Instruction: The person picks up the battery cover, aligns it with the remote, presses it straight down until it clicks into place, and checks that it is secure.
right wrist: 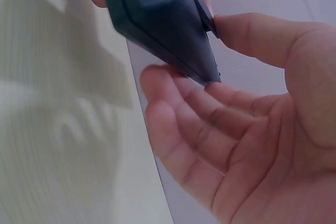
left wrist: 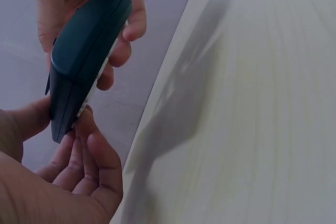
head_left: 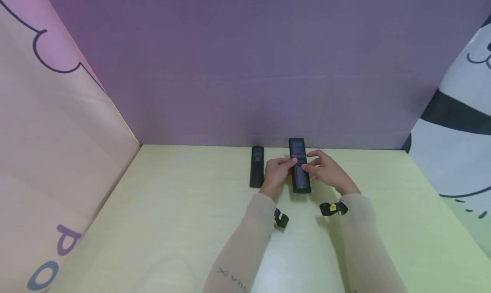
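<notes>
A black remote control (head_left: 300, 169) is held over the table with its labelled back up and its buttons beneath. My left hand (head_left: 277, 172) grips its left edge, thumb on the back and fingers curled under. My right hand (head_left: 325, 169) is at the other edge, its fingers curled at the underside. In the right wrist view, the right thumb (right wrist: 257, 38) touches the battery cover (right wrist: 203, 11), which stands slightly lifted from the back. The left wrist view shows the remote's rounded end and white buttons (left wrist: 107, 61) on its underside.
A second, slimmer black remote control (head_left: 257, 167) lies back up on the pale table (head_left: 184, 207), left of my left hand. A purple panel (head_left: 238, 71) rises at the table's far edge. Printed panels stand at left and right.
</notes>
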Action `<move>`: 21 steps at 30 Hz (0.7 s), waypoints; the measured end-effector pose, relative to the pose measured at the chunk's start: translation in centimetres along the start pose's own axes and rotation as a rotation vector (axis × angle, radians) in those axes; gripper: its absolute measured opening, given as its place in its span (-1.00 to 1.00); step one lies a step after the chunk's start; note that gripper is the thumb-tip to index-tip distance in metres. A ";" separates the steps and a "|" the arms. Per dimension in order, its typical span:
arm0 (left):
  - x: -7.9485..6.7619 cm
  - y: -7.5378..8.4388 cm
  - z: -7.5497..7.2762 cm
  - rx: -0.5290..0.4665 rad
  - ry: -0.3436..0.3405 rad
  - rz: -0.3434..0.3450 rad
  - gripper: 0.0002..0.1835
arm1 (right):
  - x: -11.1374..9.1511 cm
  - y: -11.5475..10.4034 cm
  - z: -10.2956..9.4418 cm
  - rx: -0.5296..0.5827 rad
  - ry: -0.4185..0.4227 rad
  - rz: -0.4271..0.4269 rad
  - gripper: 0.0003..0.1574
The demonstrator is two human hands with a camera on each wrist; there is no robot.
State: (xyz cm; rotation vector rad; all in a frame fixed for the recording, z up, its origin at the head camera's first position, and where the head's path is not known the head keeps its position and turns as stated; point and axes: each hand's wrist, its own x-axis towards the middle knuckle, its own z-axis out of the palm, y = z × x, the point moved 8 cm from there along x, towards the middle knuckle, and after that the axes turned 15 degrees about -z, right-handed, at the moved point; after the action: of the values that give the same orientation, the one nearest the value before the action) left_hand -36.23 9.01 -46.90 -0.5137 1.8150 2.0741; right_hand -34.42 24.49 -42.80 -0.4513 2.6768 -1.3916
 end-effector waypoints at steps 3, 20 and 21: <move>-0.1 0.0 0.0 0.011 0.000 -0.004 -0.76 | 0.0 0.1 0.1 0.018 -0.006 -0.006 -0.21; -0.4 0.6 0.3 0.067 -0.038 0.042 -0.50 | 0.0 0.5 -0.3 0.024 0.041 -0.022 -0.29; -0.4 0.6 0.4 0.075 -0.042 0.047 -0.48 | 0.0 0.5 -0.3 0.022 0.042 -0.025 -0.29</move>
State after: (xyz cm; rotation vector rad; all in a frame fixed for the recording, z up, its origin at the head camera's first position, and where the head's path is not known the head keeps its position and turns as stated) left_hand -36.22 9.32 -46.15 -0.4092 1.8893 2.0226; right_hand -34.56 25.05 -43.03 -0.4600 2.6948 -1.4520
